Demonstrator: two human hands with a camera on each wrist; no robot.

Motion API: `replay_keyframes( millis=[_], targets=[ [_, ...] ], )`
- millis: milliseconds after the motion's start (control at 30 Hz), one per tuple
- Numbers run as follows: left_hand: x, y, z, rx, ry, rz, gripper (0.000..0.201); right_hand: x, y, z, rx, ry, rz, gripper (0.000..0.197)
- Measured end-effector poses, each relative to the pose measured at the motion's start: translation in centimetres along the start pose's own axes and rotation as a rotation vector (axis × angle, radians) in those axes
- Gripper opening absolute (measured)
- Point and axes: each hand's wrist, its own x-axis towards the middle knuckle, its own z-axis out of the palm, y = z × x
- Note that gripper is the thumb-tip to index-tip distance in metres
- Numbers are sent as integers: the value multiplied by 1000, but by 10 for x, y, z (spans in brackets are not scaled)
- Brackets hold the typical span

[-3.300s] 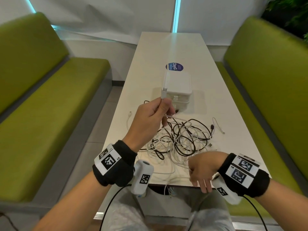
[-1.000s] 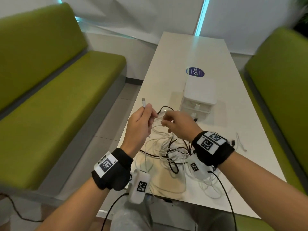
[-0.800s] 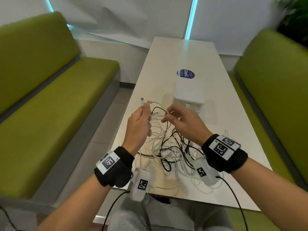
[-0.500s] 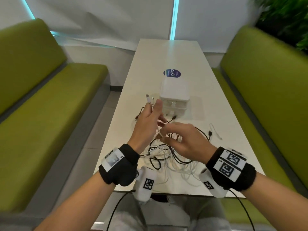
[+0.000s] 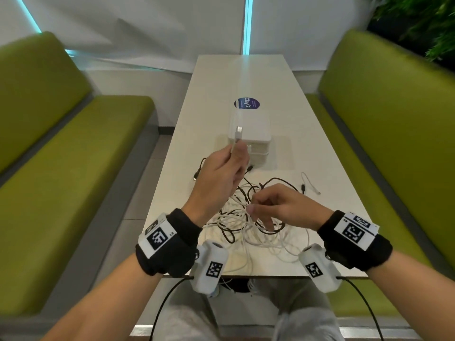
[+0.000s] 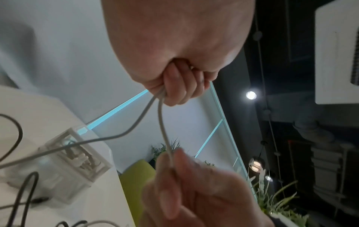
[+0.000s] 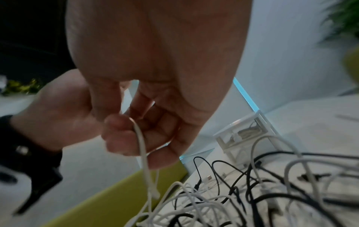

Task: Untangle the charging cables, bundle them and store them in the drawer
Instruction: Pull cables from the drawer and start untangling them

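A tangle of white and black charging cables (image 5: 248, 215) lies on the near end of the white table (image 5: 317, 148). My left hand (image 5: 225, 168) is raised above it and grips a white cable (image 6: 161, 122) in its curled fingers, the plug end (image 5: 238, 134) sticking up. My right hand (image 5: 275, 205) is lower, over the pile, and pinches the same white cable (image 7: 142, 152) between thumb and fingers. Behind the pile stands a small white drawer box (image 5: 253, 134).
A round blue sticker (image 5: 247, 104) lies beyond the box. Loose cable ends (image 5: 310, 184) trail right of the pile. Green benches (image 5: 73, 153) flank the table on both sides, and a plant (image 5: 423, 23) is at the far right.
My left hand has lifted the plug end higher, in front of the drawer box. My right hand slid down along the white cable toward the pile.
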Motion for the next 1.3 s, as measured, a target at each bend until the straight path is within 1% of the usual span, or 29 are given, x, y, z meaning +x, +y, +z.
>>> replay_keyframes(
  millis=[100,233,300,333,367,467,533,600,633,700,767,833,867,933,1000,1033,1067,1167,1300],
  targets=[
    [-3,-3,0,88,-48,27,54,-3,2,-2,10,-43,25,37],
    [-3,-7,-4,151,-69,30,55,-2,3,-2,-103,-109,91,49],
    [-3,-8,-5,203,-79,20,58,-1,1,0,-173,-114,92,53],
    [-4,-9,-6,232,-90,9,60,0,0,1,-177,-88,76,52],
    [-4,-9,-6,248,-96,2,60,1,1,1,-153,-32,61,50],
    [-6,-15,-10,270,-66,31,54,3,0,0,-117,151,-17,40],
    [-6,-23,-13,331,-44,65,42,5,1,2,-135,186,-72,39],
    [-6,-30,-16,311,-29,51,24,6,-1,3,-101,219,-98,40],
    [-6,-31,-17,293,-16,34,19,8,0,4,-91,234,-114,40],
    [-7,-32,-17,288,8,-16,22,10,-1,6,-111,230,-153,37],
    [-6,-34,-19,287,-18,-86,27,12,1,10,-171,193,-173,34],
    [-7,-42,-22,334,-80,-135,30,15,5,13,-274,111,-139,33],
    [-7,-47,-23,383,-112,-161,33,17,7,15,-340,47,-104,33],
    [-10,-60,-27,477,-171,-215,44,22,14,20,-409,-154,27,33],
    [-12,-71,-30,507,-222,-247,54,28,25,31,-348,-372,178,33],
    [-12,-74,-31,497,-239,-252,57,32,33,37,-313,-431,224,31],
    [-12,-77,-31,481,-237,-258,57,36,39,43,-283,-454,256,30],
    [-10,-86,-33,414,-167,-255,53,47,53,51,-210,-415,315,29],
    [-3,-95,-35,373,-88,-252,50,61,62,35,-369,-335,283,28]
  ],
)
